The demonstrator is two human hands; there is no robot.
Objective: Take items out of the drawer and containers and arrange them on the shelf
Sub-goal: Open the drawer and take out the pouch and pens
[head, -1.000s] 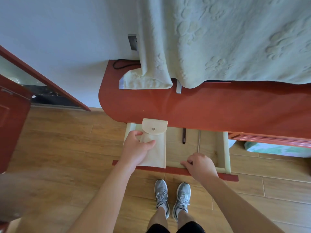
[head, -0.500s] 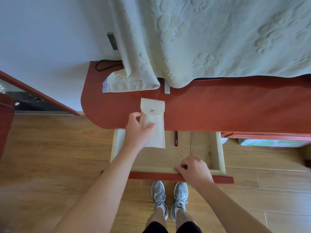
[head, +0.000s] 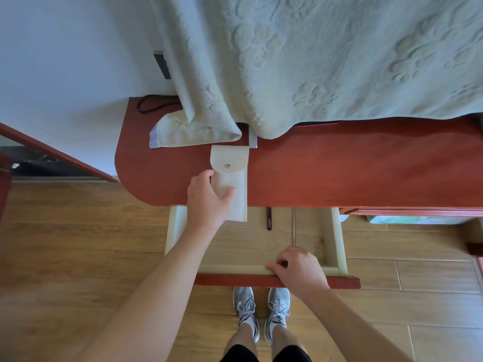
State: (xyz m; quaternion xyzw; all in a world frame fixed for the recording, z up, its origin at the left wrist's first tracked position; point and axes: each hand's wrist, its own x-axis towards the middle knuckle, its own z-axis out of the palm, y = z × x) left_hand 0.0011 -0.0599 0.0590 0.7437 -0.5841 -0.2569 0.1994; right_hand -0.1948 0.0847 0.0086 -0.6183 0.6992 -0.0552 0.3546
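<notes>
Left hand (head: 206, 202) holds a cream snap-flap pouch (head: 232, 178) at the red shelf's (head: 339, 165) front edge.
In mid-frame the thumb lies across the pouch's face and the fingers curl round its left side. Its flap end is over the shelf, and its lower end overhangs the open drawer (head: 337, 244). Lower right, the right hand (head: 300, 270) curls its fingers over the drawer's front rim. A dark pen (head: 269, 218) lies in the drawer.
</notes>
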